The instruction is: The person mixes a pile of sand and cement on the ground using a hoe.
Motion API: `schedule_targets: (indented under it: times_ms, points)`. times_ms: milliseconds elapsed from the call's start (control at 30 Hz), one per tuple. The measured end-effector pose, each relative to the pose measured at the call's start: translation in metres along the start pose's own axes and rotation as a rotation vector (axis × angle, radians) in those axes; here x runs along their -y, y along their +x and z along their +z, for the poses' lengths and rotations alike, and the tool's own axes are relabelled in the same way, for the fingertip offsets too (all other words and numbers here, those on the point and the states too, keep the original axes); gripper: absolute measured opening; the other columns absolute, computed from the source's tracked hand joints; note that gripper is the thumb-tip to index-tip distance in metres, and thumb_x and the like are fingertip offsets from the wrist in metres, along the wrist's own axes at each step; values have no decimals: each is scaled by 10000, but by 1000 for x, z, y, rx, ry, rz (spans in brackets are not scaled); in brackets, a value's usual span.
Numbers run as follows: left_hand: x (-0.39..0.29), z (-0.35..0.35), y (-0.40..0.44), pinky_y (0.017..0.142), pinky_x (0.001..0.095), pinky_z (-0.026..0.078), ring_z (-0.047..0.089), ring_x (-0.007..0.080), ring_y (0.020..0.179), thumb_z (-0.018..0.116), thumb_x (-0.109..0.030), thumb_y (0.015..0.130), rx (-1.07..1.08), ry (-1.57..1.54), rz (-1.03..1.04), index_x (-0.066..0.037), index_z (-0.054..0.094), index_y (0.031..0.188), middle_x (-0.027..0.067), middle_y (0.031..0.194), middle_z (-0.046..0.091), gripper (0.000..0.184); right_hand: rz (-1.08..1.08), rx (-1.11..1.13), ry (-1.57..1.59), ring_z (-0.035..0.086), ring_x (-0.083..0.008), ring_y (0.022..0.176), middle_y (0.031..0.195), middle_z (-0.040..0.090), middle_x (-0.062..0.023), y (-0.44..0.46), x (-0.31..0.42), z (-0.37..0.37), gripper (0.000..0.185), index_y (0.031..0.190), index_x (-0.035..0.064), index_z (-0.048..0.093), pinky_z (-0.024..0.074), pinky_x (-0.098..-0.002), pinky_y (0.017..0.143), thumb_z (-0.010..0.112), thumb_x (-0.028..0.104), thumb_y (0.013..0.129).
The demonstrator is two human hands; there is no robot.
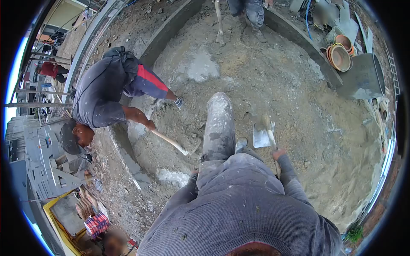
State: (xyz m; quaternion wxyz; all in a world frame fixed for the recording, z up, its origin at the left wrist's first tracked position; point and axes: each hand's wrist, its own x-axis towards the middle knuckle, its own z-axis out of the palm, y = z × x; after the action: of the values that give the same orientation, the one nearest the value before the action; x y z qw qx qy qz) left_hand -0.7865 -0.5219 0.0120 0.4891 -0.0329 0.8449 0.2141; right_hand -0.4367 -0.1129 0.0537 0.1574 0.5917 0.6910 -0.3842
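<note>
My right hand point(279, 154) is closed round the wooden handle of a shovel point(262, 135), whose flat metal blade lies on the grey sandy ground just ahead of it. The handle runs back past my right forearm. Close to my left thigh is my left hand point(195, 173), mostly hidden by my sleeve and leg, so its fingers cannot be made out. At the left a bent-over co-worker point(106, 89) holds a wooden-handled hoe point(168, 141), with its head on the ground near my left leg.
Another person point(247, 10) stands at the top beside a second long-handled tool point(219, 21). Concrete edging point(294, 36) curves round the ground. Stacked buckets point(340, 56) and a large grey container point(363, 79) are at the upper right. Planks and rubble lie at the left.
</note>
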Motion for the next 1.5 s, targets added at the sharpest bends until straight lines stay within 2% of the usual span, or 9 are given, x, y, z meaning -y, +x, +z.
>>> schedule_targets:
  times_ms: [133, 333, 533, 633, 667, 800, 1133, 1333, 1500]
  points:
    - [-24, -30, 27, 631, 329, 521, 643, 204, 700, 573, -197, 924, 63, 75, -77, -39, 601, 1075, 94, 878, 662, 221, 379, 342, 57, 695, -300, 794, 855, 712, -175, 5, 40, -15, 454, 968, 11, 715, 530, -395, 741, 758, 390, 721]
    - [-205, -96, 188, 577, 326, 497, 612, 191, 661, 547, -211, 941, 221, 196, 72, -73, 587, 1035, 78, 831, 631, 172, 645, 183, 319, 661, -219, 634, 748, 692, -138, 45, 22, 56, 408, 897, -33, 712, 525, -397, 592, 777, 349, 767]
    - [-546, -206, 440, 522, 322, 474, 582, 178, 623, 521, -224, 959, 470, 358, 185, -106, 574, 995, 63, 785, 600, 135, 1134, -143, 1241, 528, -238, 405, 530, 562, -87, 10, 138, 44, 258, 743, 47, 605, 437, -374, 393, 593, 259, 890]
    - [-729, -211, 544, 495, 321, 462, 567, 171, 604, 508, -231, 968, 649, -93, 44, -123, 567, 975, 55, 762, 584, 124, 931, -323, 1842, 495, -177, 417, 545, 530, -33, -19, 191, 33, 238, 740, 113, 531, 427, -354, 397, 580, 276, 907]
    - [-795, -196, 523, 628, 381, 535, 611, 231, 673, 628, -171, 893, 714, 325, 432, -78, 564, 1030, 95, 837, 630, 178, 949, -376, 1883, 495, -177, 417, 545, 530, -33, -27, 211, 29, 238, 740, 113, 531, 427, -354, 397, 580, 276, 907]
    - [-955, -143, 530, 664, 312, 540, 618, 172, 745, 608, -96, 906, 768, 714, 616, -25, 558, 1048, 97, 902, 637, 167, 945, -745, 2289, 456, -123, 430, 579, 489, 12, -8, 300, 3, 215, 788, 131, 493, 405, -322, 386, 551, 282, 930]
    - [-808, -40, 141, 1014, 301, 406, 540, 190, 1200, 488, -267, 1010, 1873, 1396, 133, -23, 424, 1401, 117, 1294, 589, 466, 1508, -1594, 1596, 679, -333, 703, 818, 673, -199, 171, 463, 28, 398, 901, -73, 610, 541, -427, 658, 735, 267, 736]
    - [-756, -121, 167, 525, 359, 497, 592, 153, 585, 682, -355, 889, 1543, 1996, 435, 5, 540, 1099, 46, 782, 610, 441, 1722, -1538, 1614, 678, -381, 778, 854, 660, -230, 235, 582, 78, 427, 987, -55, 546, 536, -448, 735, 731, 254, 758]
    - [-764, -181, 245, 548, 432, 487, 624, 327, 564, 727, -339, 819, 1424, 2240, 829, 48, 583, 932, 209, 731, 634, 429, 1629, -1641, 1879, 660, -357, 700, 808, 640, -199, 276, 662, 134, 417, 1000, -45, 514, 536, -443, 675, 725, 234, 773]
